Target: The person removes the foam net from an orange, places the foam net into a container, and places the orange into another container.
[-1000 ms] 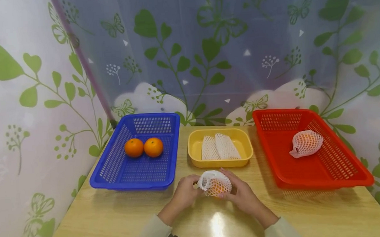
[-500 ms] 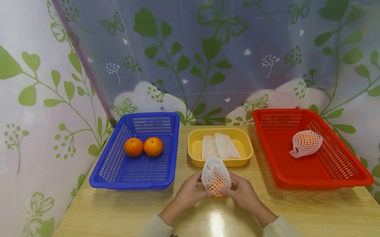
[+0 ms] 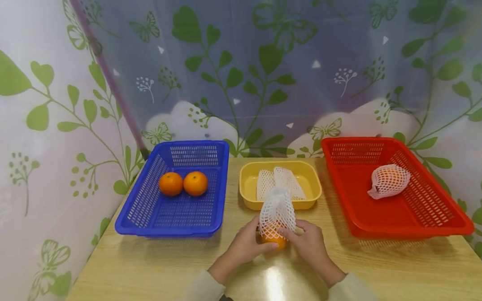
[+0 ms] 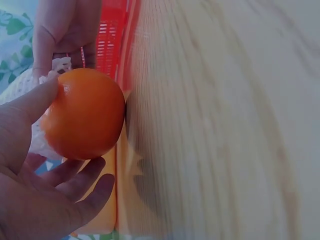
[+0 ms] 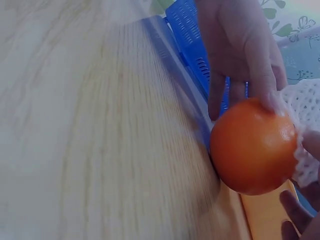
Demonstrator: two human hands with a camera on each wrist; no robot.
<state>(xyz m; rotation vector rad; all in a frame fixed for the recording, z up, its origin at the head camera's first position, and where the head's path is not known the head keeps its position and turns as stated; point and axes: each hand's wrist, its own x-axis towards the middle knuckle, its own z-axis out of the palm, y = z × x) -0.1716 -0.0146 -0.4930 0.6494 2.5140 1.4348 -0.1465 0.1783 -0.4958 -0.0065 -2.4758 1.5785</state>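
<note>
Blue plastic comes first: a basket (image 3: 164, 234) along the left edge of the worktop (image 3: 109, 282), by its far corner, with two bare oranges (image 3: 183, 184) side by side in it, probably kept apart from netted fruit. Next, the left hand (image 3: 244, 245) is half closed round an orange (image 4: 87, 117), thumb on its skin, seemingly to steady it. That fruit sits between the hands, nearer the near edge than the baskets, part-way inside a white net (image 3: 277, 209) whose loose end points away. Beyond it, midway along the far edge, a yellow tray (image 3: 309, 203) holds spare nets (image 3: 289, 186), likely for easy reach. The right hand (image 3: 309, 241) pinches the net's mouth against the orange, perhaps to keep it from slipping. Last, by the far right corner, a red basket (image 3: 348, 195) carries a netted orange (image 3: 389, 180).
</note>
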